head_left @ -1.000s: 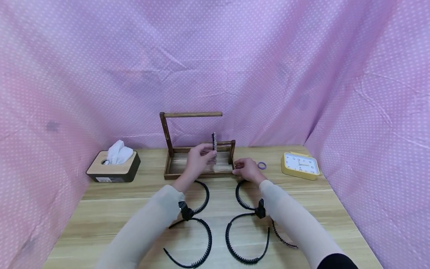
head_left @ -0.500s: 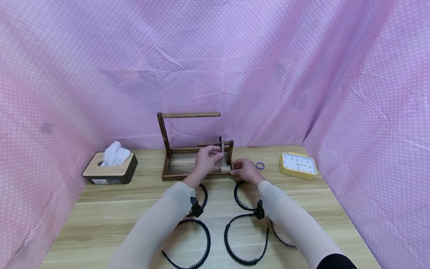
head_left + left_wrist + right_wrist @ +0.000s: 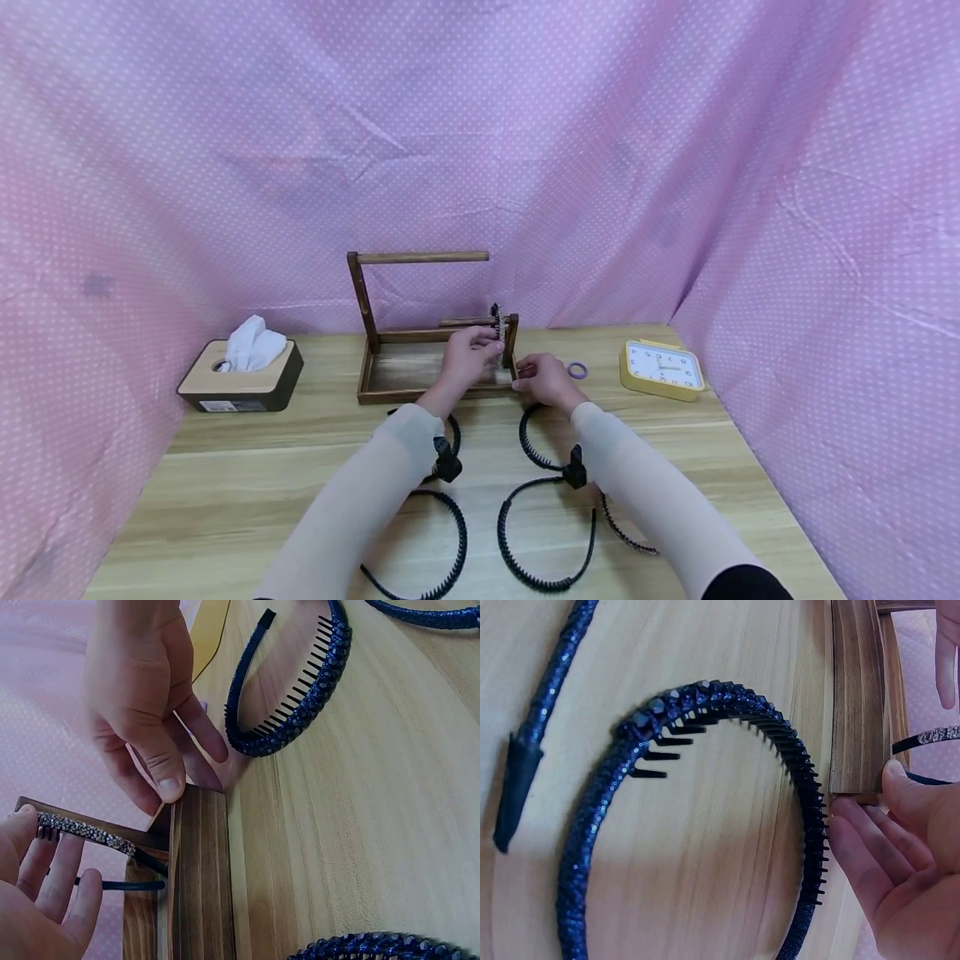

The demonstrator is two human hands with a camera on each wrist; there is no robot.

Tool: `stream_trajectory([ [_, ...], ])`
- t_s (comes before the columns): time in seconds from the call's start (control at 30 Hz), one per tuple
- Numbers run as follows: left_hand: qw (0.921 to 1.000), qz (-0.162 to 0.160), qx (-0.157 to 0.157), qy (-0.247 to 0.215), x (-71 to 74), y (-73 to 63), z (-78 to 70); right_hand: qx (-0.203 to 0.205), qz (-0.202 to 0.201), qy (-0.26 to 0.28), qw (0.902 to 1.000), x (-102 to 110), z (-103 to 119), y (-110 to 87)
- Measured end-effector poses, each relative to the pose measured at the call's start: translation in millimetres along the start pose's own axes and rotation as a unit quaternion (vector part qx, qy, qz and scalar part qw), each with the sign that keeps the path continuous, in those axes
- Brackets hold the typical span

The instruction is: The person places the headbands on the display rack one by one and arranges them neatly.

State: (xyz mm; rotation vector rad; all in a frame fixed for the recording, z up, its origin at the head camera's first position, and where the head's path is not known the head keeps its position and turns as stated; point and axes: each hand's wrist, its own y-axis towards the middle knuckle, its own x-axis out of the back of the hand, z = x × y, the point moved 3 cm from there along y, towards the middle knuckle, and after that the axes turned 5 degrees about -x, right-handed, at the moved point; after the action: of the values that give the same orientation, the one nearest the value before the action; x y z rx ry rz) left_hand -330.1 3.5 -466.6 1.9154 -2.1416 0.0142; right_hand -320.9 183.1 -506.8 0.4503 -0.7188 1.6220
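Left hand (image 3: 463, 358) pinches a rhinestone-studded headband (image 3: 90, 831) at a two-bar wooden stand's (image 3: 397, 395) right end | right hand (image 3: 547, 380) pinches the stand's front-right corner (image 3: 206, 801) | risk: misangled teeth (image 3: 49, 834) could snag the short bar (image 3: 461, 322); a slack right-hand grip could let the stand skid

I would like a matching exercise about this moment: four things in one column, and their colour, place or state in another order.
Column one:
1. left hand
2. clock
3. right hand
4. tissue box

Column two:
A. at the corner of the wooden rack
B. has a white tissue sticking out
C. holds a sparkly headband
D. yellow

Right pairs: 1-C, 2-D, 3-A, 4-B
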Motion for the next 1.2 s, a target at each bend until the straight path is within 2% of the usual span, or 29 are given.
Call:
stream_trajectory([
  [0.2, 1.0000, -0.004, -0.003, -0.005, 0.9, 0.7, 2.3, -0.006, 0.002, 0.004, 1.0000, -0.5, -1.1, 0.3],
  [0.37, 1.0000, -0.003, -0.005, 0.007, 8.8, -1.5, 1.5, -0.001, -0.002, -0.009, 1.0000, -0.6, 2.7, 1.1],
  [0.53, 0.9996, -0.010, -0.014, 0.022, 24.3, -10.9, -1.6, 0.005, 0.009, 0.008, 0.9999, 0.7, 2.3, 1.0],
  [0.7, 0.9987, -0.014, -0.033, 0.038, 48.2, -26.3, -11.4, 0.015, 0.033, 0.032, 0.9988, 5.0, -4.8, -1.7],
  [0.83, 0.9971, 0.000, -0.045, 0.061, 72.0, -46.5, -21.9, 0.024, 0.041, 0.041, 0.9980, 6.2, -10.5, -5.0],
  [0.97, 0.9939, 0.017, -0.056, 0.094, 94.9, -73.7, -27.4, 0.024, 0.052, 0.053, 0.9969, 4.7, -16.1, -4.5],
  [1.1, 0.9927, 0.055, -0.048, 0.096, 111.4, -107.7, -22.8, 0.038, 0.047, 0.046, 0.9971, 4.7, -15.5, -3.1],
  [1.2, 0.9902, 0.098, -0.032, 0.094, 118.0, -138.4, -15.3, 0.052, 0.041, 0.036, 0.9972, 5.5, -12.6, -1.1],
])
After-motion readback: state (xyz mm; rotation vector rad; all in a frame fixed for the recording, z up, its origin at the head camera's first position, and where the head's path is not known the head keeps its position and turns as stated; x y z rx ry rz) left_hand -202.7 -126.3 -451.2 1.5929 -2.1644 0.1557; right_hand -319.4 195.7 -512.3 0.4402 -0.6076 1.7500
